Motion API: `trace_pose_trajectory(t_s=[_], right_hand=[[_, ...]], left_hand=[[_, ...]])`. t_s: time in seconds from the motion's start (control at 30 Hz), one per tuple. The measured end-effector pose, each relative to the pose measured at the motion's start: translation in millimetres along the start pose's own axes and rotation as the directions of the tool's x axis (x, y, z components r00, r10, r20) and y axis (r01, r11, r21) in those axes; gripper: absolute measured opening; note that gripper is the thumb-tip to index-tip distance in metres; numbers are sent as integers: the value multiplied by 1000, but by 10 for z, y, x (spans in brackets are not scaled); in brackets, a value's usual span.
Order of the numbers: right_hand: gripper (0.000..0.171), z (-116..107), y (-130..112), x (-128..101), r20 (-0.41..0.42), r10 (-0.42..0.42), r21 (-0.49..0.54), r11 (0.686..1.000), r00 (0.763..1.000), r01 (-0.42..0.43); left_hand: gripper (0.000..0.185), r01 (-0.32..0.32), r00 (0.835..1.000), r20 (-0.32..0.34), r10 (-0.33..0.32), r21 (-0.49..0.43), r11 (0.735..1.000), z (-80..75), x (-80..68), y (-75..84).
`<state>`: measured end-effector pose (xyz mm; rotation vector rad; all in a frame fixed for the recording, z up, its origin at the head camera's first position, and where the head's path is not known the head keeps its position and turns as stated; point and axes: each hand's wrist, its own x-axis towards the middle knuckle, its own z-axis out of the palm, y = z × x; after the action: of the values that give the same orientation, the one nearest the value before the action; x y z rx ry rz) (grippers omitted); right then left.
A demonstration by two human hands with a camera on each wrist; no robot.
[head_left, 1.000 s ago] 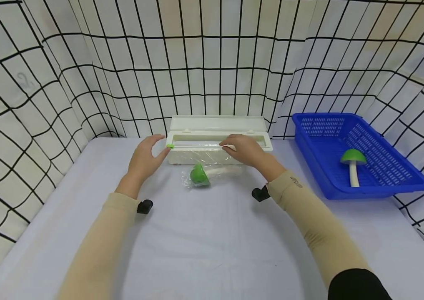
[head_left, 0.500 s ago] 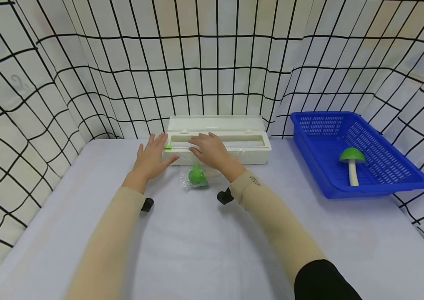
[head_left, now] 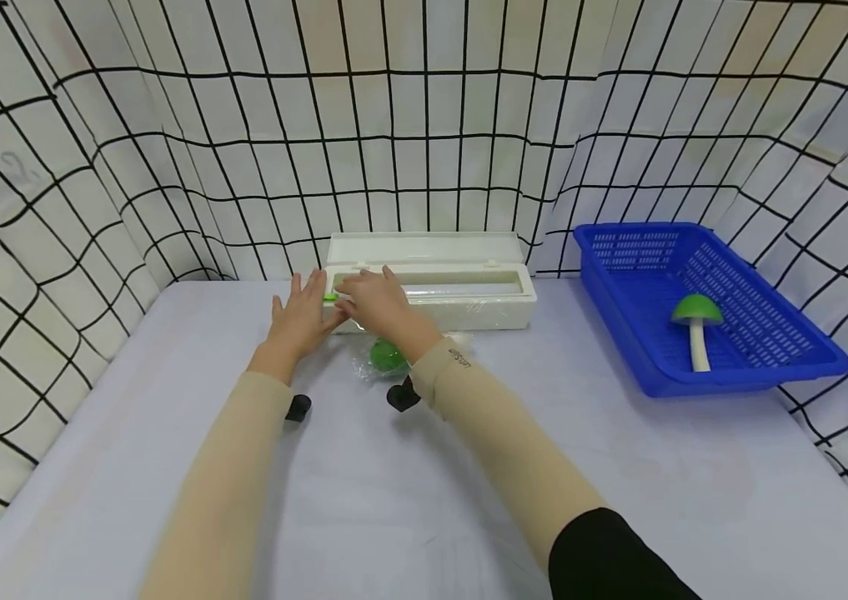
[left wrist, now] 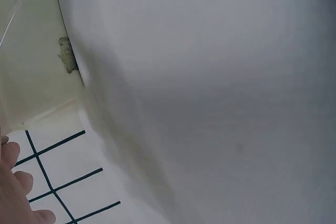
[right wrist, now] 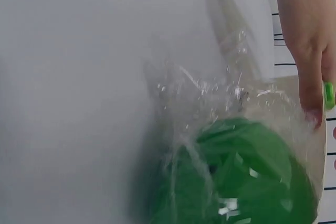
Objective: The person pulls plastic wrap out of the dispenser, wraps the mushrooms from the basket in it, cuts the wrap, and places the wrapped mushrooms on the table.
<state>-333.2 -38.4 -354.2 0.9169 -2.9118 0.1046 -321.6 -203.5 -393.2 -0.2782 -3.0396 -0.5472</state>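
A white cling-film dispenser (head_left: pixel 469 307) lies at the back of the table with its lid (head_left: pixel 424 247) raised. My left hand (head_left: pixel 302 315) rests flat against the box's left end, fingers straight. My right hand (head_left: pixel 371 302) lies over the front rim at that same end, and its fingertips touch the small green slider (head_left: pixel 330 297). The right wrist view shows one finger (right wrist: pixel 307 61) beside the slider (right wrist: pixel 328 95). Just in front of the box lies a green-capped toy mushroom (head_left: pixel 386 356) wrapped in clear film (right wrist: pixel 210 93), partly hidden by my right wrist.
A blue slotted basket (head_left: pixel 619 292) stands at the right with a second green-capped mushroom (head_left: pixel 696 321) in it. Grid-patterned cloth walls close in the table on three sides. The pale table top (head_left: pixel 424 483) stretches towards me.
My right hand has slid left along the dispenser's rim, from its middle to the green slider. The left hand stayed at the box's left end, and the wrapped mushroom has not moved.
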Motion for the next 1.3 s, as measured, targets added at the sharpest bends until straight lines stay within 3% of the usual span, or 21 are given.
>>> trace_pose_trajectory(t_s=[0.47, 0.73, 1.3], right_hand=[[29, 33, -153, 74, -64, 99, 33, 995, 993, -97], [24, -22, -104, 40, -80, 78, -45, 996, 994, -82], [24, 4, 21, 8, -95, 33, -51, 998, 995, -38]], left_hand=[[87, -8, 1000, -1, 8, 52, 999, 42, -29, -13], [93, -5, 1000, 12, 4, 67, 998, 4, -32, -5], [92, 16, 999, 43, -21, 105, 994, -35, -32, 40]])
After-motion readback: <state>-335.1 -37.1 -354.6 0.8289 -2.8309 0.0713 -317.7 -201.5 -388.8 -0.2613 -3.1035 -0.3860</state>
